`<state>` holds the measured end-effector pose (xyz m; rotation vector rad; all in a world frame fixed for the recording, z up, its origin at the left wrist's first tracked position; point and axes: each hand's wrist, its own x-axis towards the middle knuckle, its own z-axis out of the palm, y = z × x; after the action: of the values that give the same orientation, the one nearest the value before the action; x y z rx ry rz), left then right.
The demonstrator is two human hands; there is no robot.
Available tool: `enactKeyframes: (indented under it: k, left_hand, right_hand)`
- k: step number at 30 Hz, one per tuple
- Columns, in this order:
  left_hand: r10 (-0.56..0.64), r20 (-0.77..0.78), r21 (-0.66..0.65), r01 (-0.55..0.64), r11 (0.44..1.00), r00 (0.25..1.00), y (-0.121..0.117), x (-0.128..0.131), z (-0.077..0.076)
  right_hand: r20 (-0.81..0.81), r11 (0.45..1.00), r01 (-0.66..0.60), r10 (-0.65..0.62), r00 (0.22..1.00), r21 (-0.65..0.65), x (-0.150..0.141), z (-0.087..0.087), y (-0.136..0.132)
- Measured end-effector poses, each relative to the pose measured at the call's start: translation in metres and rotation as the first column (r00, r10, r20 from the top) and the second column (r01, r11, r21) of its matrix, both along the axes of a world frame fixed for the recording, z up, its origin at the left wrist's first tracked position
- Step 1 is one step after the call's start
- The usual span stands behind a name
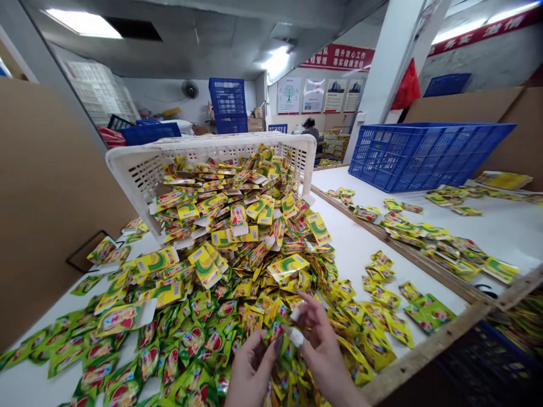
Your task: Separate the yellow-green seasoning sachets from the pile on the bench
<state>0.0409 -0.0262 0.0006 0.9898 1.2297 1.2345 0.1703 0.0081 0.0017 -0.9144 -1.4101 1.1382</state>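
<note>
A big heap of small yellow and green sachets (220, 265) spills from a tipped white plastic crate (139, 169) across a white table (356, 249). My left hand (250, 370) and my right hand (320, 345) meet at the near edge of the heap. Their fingers are closed around a small bunch of sachets (285, 346) held between them. White tape wraps two fingertips of my right hand.
A blue crate (424, 152) stands on a neighbouring table (504, 232) with scattered sachets, beyond a wooden divider (407, 254). A brown cardboard wall (46, 198) bounds the left. More blue crates (228, 104) are stacked at the back, where a person (311, 129) sits.
</note>
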Motion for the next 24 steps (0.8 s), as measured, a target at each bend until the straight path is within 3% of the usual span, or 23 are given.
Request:
enactKeyframes:
  k: [3,4,6,9,11,13,17,21,24]
  left_hand:
    - [0.005,0.036,-0.026,-0.004,1.000,0.999,-0.003,0.001,-0.006]
    - [-0.005,-0.036,-0.013,0.004,1.000,0.999,-0.003,-0.002,-0.005]
    - [0.052,-0.303,0.075,-0.031,0.997,0.952,0.001,-0.009,-0.002]
    - [0.200,-0.711,0.233,-0.043,0.972,0.674,0.017,-0.020,0.006]
    - [0.164,-0.842,0.215,0.041,0.976,0.514,0.029,-0.024,0.009]
    - [0.098,-0.878,0.172,0.116,0.978,0.468,0.036,-0.023,0.008]
    - [0.096,-0.812,0.192,0.109,0.975,0.575,0.037,-0.019,0.003]
    - [0.020,-0.547,0.163,0.083,0.983,0.837,0.032,-0.018,0.001]
    - [0.070,-0.362,0.149,-0.017,0.989,0.930,0.031,-0.019,0.003]
  right_hand:
    - [-0.155,0.962,-0.165,0.132,0.979,-0.219,-0.001,-0.004,0.000]
    - [-0.177,0.954,-0.179,0.138,0.974,-0.241,0.003,-0.006,0.000]
    - [-0.198,0.958,-0.091,0.037,0.980,-0.271,0.016,-0.009,0.004]
    - [-0.139,0.954,0.036,-0.081,0.987,-0.299,0.042,-0.004,0.014]
    - [-0.022,0.963,-0.022,0.016,1.000,-0.267,0.054,0.007,0.022]
    - [0.161,0.979,-0.130,0.155,0.975,-0.158,0.059,0.020,0.026]
    - [0.442,0.969,-0.247,0.217,0.870,0.009,0.050,0.029,0.026]
    - [0.448,0.971,-0.239,0.226,0.865,-0.029,0.033,0.022,0.023]
    - [0.418,0.979,-0.203,0.190,0.889,-0.014,0.026,0.018,0.018]
